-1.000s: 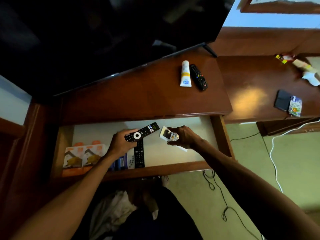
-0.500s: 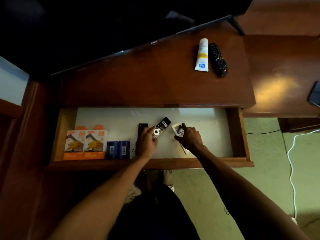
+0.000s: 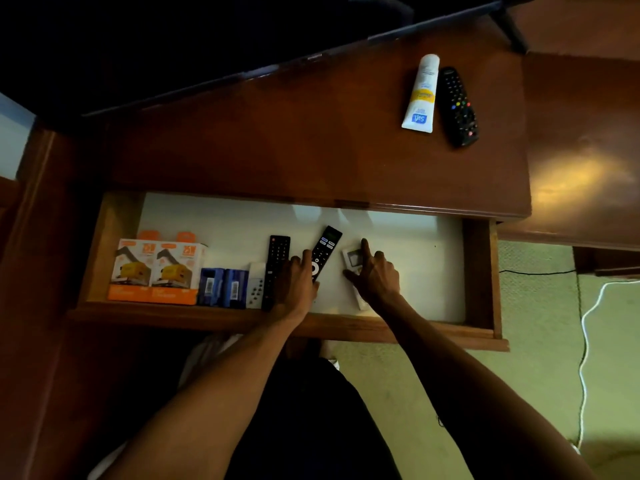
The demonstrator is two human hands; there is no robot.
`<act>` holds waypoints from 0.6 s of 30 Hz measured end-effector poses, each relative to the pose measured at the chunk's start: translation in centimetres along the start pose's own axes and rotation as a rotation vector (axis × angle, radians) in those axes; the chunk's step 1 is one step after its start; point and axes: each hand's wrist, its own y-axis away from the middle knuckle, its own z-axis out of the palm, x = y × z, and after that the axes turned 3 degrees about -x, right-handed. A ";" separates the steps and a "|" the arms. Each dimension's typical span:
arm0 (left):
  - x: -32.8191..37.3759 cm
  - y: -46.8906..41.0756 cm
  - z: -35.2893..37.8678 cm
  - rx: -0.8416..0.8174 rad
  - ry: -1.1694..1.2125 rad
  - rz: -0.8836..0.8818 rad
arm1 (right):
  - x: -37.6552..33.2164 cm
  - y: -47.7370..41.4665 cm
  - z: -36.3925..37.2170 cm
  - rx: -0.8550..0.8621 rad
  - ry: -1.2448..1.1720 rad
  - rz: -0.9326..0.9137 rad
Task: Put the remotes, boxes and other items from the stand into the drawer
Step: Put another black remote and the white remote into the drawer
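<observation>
The drawer (image 3: 481,271) of the wooden stand (image 3: 311,150) is pulled out and lined in white. My left hand (image 3: 298,282) rests over the lower end of a black remote with a white ring (image 3: 325,245), which lies tilted on the drawer floor. My right hand (image 3: 375,275) holds a white remote with a small screen (image 3: 351,258) against the floor, thumb on one side and index finger stretched along the other. On the stand top lie a white and yellow tube (image 3: 420,95) and a black remote with coloured buttons (image 3: 457,105), side by side.
Along the drawer's front left stand two orange boxes (image 3: 156,271), two blue boxes (image 3: 223,287), a small white remote (image 3: 255,289) and a slim black remote (image 3: 277,258). A dark TV (image 3: 207,36) stands at the back of the stand. A white cable (image 3: 585,341) runs over the floor at right.
Both hands have lowered into the drawer. The ring remote and the white remote have gone from held above the drawer to lying on its floor under my hands.
</observation>
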 end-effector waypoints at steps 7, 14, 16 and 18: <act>1.0 -2.6 -2.2 -0.018 0.064 0.234 | 1.1 0.3 -0.9 -0.060 -0.086 -0.047; 2.7 -6.7 -5.2 -0.372 -0.413 0.463 | 3.3 1.2 -1.0 -0.154 -0.199 -0.133; 2.7 -7.0 -5.6 -0.358 -0.464 0.475 | 3.1 1.2 -0.8 -0.151 -0.209 -0.141; 2.0 -6.9 -5.9 -0.334 -0.476 0.453 | 2.5 1.1 -0.8 -0.153 -0.224 -0.147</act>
